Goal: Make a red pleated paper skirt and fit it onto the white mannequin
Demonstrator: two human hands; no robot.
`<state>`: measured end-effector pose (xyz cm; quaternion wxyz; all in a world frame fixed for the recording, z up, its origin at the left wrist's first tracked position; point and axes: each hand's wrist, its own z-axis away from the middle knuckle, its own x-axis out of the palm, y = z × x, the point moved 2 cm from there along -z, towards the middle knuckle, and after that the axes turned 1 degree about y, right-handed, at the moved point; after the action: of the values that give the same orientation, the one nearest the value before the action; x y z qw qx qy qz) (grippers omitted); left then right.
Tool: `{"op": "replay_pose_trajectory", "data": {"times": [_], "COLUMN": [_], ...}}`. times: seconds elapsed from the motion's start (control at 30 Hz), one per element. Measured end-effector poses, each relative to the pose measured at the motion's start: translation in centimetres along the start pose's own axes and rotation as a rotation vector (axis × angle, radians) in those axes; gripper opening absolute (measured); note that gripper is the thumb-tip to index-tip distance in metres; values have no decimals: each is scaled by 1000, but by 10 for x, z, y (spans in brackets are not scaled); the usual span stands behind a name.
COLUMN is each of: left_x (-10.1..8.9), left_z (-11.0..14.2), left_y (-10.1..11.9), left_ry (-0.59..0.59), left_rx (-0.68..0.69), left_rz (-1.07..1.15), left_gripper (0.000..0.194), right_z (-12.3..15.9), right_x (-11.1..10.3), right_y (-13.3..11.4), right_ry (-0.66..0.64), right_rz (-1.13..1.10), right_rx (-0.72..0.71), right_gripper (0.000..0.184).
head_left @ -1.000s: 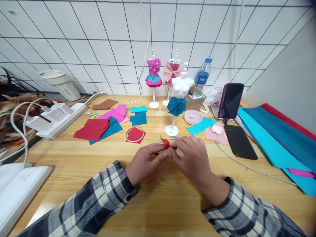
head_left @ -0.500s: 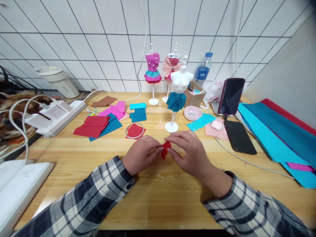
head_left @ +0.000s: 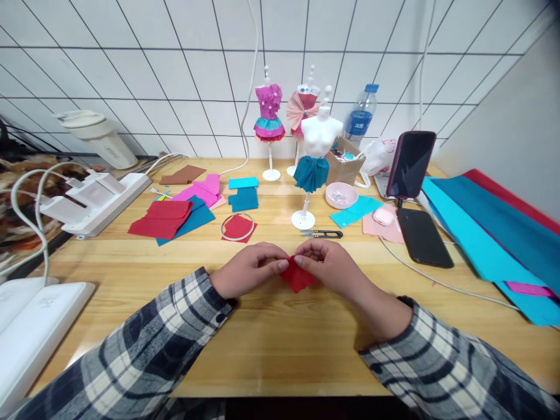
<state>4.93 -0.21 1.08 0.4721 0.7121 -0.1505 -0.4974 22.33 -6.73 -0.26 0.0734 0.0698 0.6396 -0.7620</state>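
A small red piece of crepe paper [head_left: 298, 277] hangs partly spread between my two hands above the table's near half. My left hand [head_left: 251, 269] pinches its upper left edge between thumb and fingers. From the other side my right hand [head_left: 330, 265] pinches the upper right edge, thumb on top. Just beyond my right hand lies a pair of black thread snips [head_left: 322, 234]. Behind them stands a white mini dress form [head_left: 321, 134] in a teal skirt [head_left: 311, 174]. A metal ring [head_left: 237, 227] rests on another red piece beyond my left hand.
Two dressed mini forms, one with a pink bodice [head_left: 269, 102], stand by the tiled wall. A bead bowl [head_left: 342, 195], cardboard box [head_left: 345, 163] and bottle [head_left: 361, 114] are at the back. Red paper [head_left: 160, 219] lies left; phones [head_left: 424, 240] and teal sheets [head_left: 494, 227] lie right.
The red piece is opened out wider than before. My right hand has turned and drawn closer to the left, uncovering the thread snips behind it. The view has tilted slightly down.
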Motion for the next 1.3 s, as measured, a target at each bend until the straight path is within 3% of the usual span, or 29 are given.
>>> {"op": "replay_pose_trajectory", "data": {"times": [0.1, 0.2, 0.27, 0.4, 0.5, 0.77, 0.9, 1.03, 1.2, 1.3], "left_x": [1, 1, -1, -4, -5, -1, 0, -3, -9, -5], "left_z": [1, 1, 2, 4, 6, 10, 9, 5, 2, 2], "left_y": [-3, -6, -6, -2, 0, -2, -2, -4, -2, 1], "left_ry": [80, 73, 8, -134, -183, -102, -94, -99, 227, 191], "left_rx": [-156, -264, -296, -326, -341, -408, -400, -325, 9, 157], "left_rz": [138, 253, 302, 381, 484, 703, 699, 398, -278, -463], "left_gripper": [30, 34, 35, 34, 32, 27, 29, 33, 29, 19], "right_z": [-2, -2, -1, 7, 11, 16, 16, 12, 3, 0], "right_x": [1, -2, -8, -13, -13, -10, -10, -11, -13, -13], "right_y": [2, 4, 1, -7, -9, -12, -11, -7, 2, 4], "right_ry": [35, 59, 104, 84, 68, 161, 180, 119, 18, -6], "right_rz": [-90, -11, 123, 488, 643, 749, 742, 759, 836, 844], "right_rx": [-3, -69, -239, -784, -943, -1008, -1003, -895, -670, -650], "right_gripper": [16, 17, 22, 28, 20, 16, 14, 15, 18, 19]}}
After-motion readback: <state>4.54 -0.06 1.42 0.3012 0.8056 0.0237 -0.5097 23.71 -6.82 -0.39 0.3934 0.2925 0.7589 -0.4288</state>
